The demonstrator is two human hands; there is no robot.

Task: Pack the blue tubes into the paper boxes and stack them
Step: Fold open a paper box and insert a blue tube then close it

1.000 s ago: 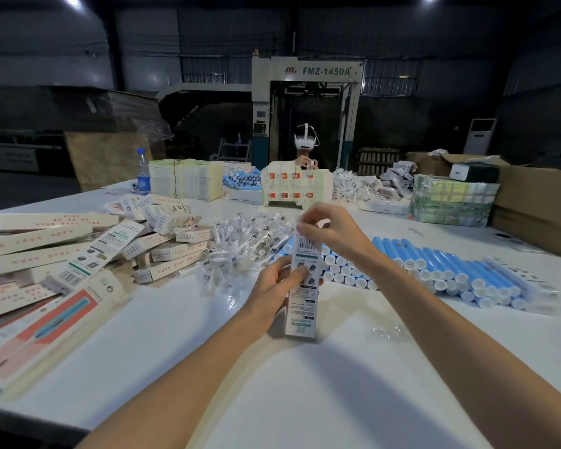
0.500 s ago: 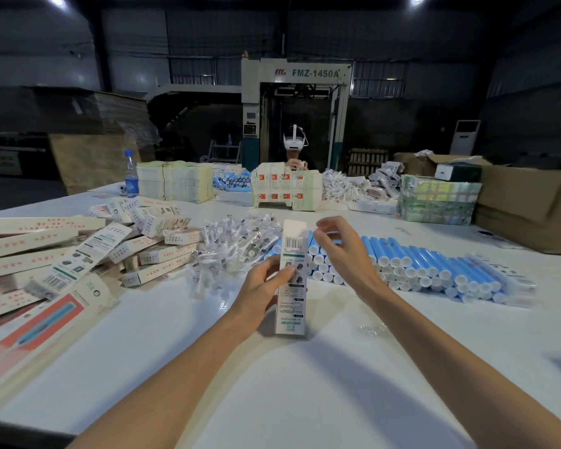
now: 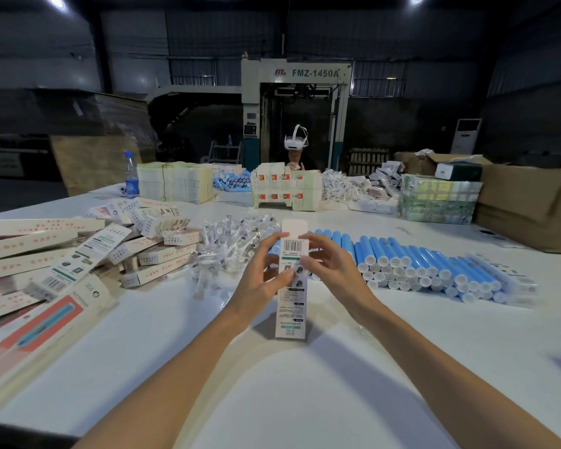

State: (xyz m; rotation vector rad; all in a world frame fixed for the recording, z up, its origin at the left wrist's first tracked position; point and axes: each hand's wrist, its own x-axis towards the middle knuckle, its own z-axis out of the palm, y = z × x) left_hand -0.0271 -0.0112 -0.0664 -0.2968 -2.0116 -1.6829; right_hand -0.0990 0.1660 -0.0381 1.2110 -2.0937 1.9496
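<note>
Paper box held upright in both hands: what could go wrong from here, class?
The paper box stands on its narrow end, top flap open; if the left hand or right hand slackens, it may tip.
The blue tubes lie stacked just behind; a falling box might set them rolling.

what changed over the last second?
The right hand came off the top of the paper box, uncovering the raised top flap, and now pinches the right edge. The left hand slid up toward the barcode. Box still upright; blue tubes and box pile unmoved.
</note>
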